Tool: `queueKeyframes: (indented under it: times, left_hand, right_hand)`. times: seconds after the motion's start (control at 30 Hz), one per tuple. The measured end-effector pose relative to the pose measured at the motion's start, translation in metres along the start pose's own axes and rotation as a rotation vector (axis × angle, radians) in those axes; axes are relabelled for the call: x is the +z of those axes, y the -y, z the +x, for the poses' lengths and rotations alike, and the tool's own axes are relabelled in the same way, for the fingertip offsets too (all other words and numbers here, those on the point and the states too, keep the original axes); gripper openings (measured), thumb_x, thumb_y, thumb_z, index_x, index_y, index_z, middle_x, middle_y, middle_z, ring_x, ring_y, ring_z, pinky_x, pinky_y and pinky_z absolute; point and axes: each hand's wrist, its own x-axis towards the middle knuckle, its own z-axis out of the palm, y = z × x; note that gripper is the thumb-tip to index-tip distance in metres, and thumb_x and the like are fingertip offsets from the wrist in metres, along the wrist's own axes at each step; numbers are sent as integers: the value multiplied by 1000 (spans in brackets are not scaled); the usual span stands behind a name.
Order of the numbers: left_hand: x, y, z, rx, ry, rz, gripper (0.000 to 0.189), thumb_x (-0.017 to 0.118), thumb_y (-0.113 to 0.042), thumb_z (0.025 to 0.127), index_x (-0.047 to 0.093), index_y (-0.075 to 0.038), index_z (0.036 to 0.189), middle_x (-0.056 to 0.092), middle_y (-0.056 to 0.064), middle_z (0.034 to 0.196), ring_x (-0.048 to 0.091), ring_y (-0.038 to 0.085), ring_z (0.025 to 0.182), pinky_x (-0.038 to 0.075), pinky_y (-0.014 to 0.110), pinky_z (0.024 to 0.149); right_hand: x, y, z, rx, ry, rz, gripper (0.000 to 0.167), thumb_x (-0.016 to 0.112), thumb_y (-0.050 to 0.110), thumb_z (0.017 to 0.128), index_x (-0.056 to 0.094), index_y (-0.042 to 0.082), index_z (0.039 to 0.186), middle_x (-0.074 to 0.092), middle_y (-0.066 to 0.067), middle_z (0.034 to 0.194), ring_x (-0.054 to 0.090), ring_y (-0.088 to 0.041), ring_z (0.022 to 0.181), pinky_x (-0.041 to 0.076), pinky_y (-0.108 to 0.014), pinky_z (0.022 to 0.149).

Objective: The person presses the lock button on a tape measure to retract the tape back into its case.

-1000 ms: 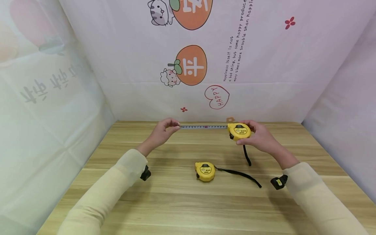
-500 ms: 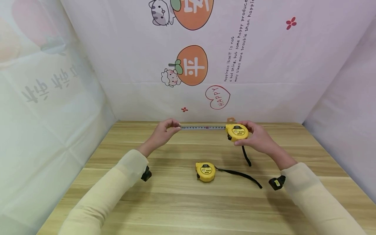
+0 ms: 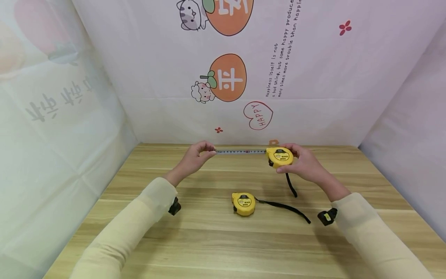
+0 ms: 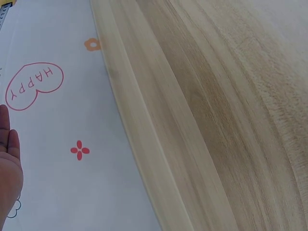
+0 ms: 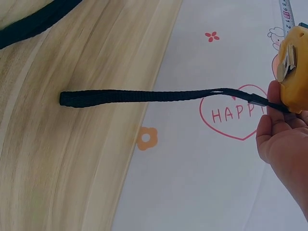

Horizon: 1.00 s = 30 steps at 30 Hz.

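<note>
Above the wooden table (image 3: 209,240), her right hand (image 3: 303,162) grips a yellow tape measure (image 3: 280,156), while the left hand (image 3: 195,157) pinches its drawn-out blade (image 3: 240,151). A second tape measure (image 3: 244,203) lies on the table, nearer her.

Both arms reach forward in pale sleeves. The left hand (image 3: 196,157) pinches with curled fingertips; the right hand (image 3: 302,162) keeps a curled grip, wrist raised.

Spare tape measure (image 3: 243,203) before held one (image 3: 280,156)
</note>
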Motion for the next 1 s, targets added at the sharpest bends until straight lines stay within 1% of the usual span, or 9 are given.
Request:
queueKeyframes:
  times: [0.2, 0.37, 0.6, 0.9, 1.0]
  left_hand:
    - [2, -1, 1, 17, 2, 15, 17, 61, -16, 97, 64, -2, 107, 63, 6, 101, 59, 21, 96, 48, 44, 89]
    - [3, -2, 2, 31, 1, 18, 14, 61, -15, 97, 64, -3, 106, 63, 6, 99, 59, 21, 94, 48, 46, 88]
    - [5, -5, 2, 26, 7, 21, 14, 61, -15, 97, 64, -4, 106, 63, 6, 101, 59, 21, 96, 48, 44, 89]
    - [8, -6, 3, 33, 10, 9, 13, 61, -13, 97, 63, -3, 105, 63, 7, 101, 59, 22, 97, 47, 47, 90]
    - [8, -7, 4, 35, 11, 8, 13, 61, -12, 97, 63, -3, 105, 63, 7, 102, 58, 22, 97, 47, 46, 90]
  right_hand:
    - [0, 3, -1, -2, 10, 10, 86, 87, 33, 73, 43, 1, 139, 51, -17, 132, 48, -32, 118, 47, -34, 84]
    - [0, 5, 0, 1, 7, 14, 86, 88, 33, 72, 44, 2, 139, 51, -16, 132, 49, -31, 117, 47, -34, 85]
    - [1, 6, 0, -7, 6, 21, 85, 88, 34, 71, 45, 1, 137, 52, -16, 130, 50, -29, 114, 47, -32, 82]
    - [1, 6, 0, -18, 7, 18, 82, 88, 33, 72, 46, 0, 135, 53, -16, 128, 50, -29, 112, 47, -34, 83]
    - [2, 6, 1, -17, 7, 16, 82, 88, 33, 72, 46, 0, 135, 53, -16, 128, 50, -29, 113, 47, -35, 84]
